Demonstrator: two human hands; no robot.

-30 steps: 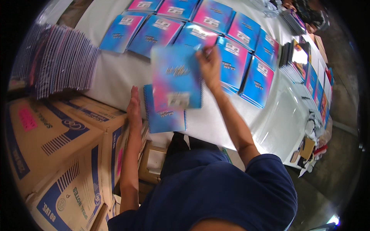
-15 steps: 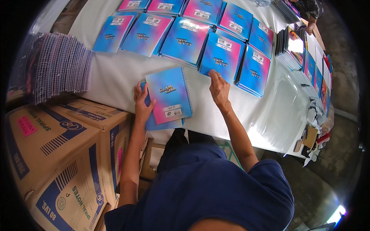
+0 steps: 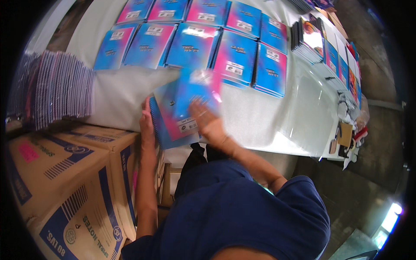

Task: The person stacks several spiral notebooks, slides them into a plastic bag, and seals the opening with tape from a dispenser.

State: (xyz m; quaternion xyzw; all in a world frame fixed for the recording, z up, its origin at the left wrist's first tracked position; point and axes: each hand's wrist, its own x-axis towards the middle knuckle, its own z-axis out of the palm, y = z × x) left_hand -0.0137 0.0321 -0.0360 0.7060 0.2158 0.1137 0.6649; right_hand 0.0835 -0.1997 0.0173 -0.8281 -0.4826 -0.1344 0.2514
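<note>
Leaning over the near edge of the desk [image 3: 264,117], a person in a dark blue shirt [image 3: 242,208] works on a small stack of spiral notebooks [image 3: 175,119] with blue and pink covers, which lies at that edge just in front of the body. The left hand [image 3: 146,123] lies along the stack's left, spiral-bound side, fingers stretched out and touching it. The right hand [image 3: 207,123] is on the stack's right side; it is blurred, fingers spread rather than curled, and whether they grip the blurred top notebook [image 3: 197,93] or only press on it cannot be told. Left of the stack and below the desk edge stand brown cardboard boxes [image 3: 65,182] with blue print; their tops look closed, so their contents are hidden. Above those boxes, left of the stack, a dense row of wrapped notebooks [image 3: 54,93] stands on edge. Beyond the stack, farther up the desk, lie two rows of matching blue and pink notebooks [image 3: 203,39], laid flat and overlapping side by side. Right of the stack the white desk covering shows a clear plastic sheet [image 3: 303,108], and beyond it more piles of books [image 3: 323,47] with varied covers run along the far right edge. Small odds and ends [image 3: 349,134] hang at the desk's right corner, over a grey concrete floor [image 3: 372,164].
</note>
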